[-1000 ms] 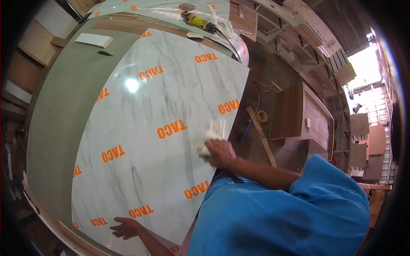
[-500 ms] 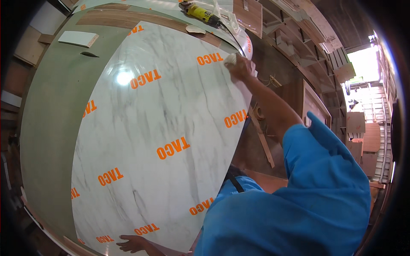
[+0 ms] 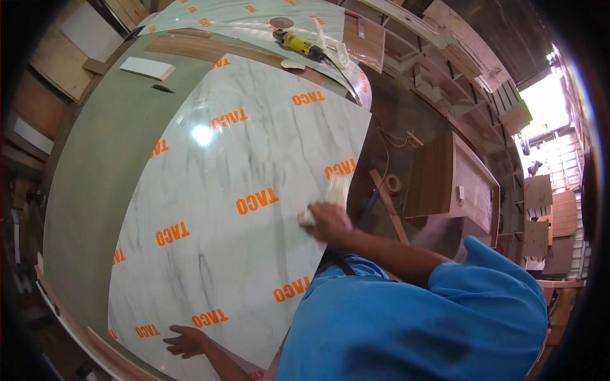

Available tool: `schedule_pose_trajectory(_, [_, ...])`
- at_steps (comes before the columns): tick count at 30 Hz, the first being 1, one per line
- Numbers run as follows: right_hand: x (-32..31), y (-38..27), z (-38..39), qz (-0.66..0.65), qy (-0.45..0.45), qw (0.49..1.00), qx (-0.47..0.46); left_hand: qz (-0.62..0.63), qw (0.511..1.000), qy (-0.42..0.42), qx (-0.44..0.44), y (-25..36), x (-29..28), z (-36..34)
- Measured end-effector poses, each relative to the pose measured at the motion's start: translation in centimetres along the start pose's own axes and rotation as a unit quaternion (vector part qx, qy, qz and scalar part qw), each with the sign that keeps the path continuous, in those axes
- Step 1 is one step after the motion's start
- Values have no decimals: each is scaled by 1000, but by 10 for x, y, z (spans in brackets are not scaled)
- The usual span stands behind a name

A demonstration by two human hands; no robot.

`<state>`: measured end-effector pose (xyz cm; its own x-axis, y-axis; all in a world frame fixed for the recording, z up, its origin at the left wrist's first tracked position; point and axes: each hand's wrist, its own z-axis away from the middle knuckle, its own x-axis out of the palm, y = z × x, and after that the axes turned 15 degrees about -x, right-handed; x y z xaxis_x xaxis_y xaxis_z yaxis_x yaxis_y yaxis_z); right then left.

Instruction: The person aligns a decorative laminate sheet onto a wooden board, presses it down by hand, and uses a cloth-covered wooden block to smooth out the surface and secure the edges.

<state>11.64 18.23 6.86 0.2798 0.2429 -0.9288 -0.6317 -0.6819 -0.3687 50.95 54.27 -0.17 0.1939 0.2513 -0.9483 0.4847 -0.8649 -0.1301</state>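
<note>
One marble-patterned sheet (image 3: 241,222) with orange lettering is lying on one grey-green counter (image 3: 89,171), filling the middle of the scene. One left hand (image 3: 184,341) is resting on its near left part, fingers spread. One right hand (image 3: 329,222) is curling around one bunched white cloth (image 3: 338,190) near the sheet's right edge.

At the far side, one yellow angle grinder (image 3: 302,46) is lying just beyond the sheet; at the far left, one white block (image 3: 147,68) and one dark sliver (image 3: 163,89) are resting on the counter. To the right, one tape roll (image 3: 393,185), one wooden strip (image 3: 389,209) and one wooden box (image 3: 438,178) are sitting lower down.

The right hand is blurring slightly, and its fingertips are hiding around the cloth. The blue shirt (image 3: 413,324) is covering part of the sheet's near right edge; the lower frame edge is cutting off the left forearm (image 3: 225,363). One thin blue object (image 3: 371,203) beside the strip is proving hard to make out.
</note>
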Motion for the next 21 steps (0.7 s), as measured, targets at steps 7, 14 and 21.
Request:
schedule_pose_trajectory(7, [-28,123,-128,64,44,984,159,2,1000,-3,-11,-12,17,-11])
schedule_pose_trajectory(14, [-85,249,-267,132,90,969,190,35,999,5,-12,-28,37,-21])
schedule_pose_trajectory(21, [-55,251,-235,155,61,974,150,18,1000,-20,-3,-8,16,-16])
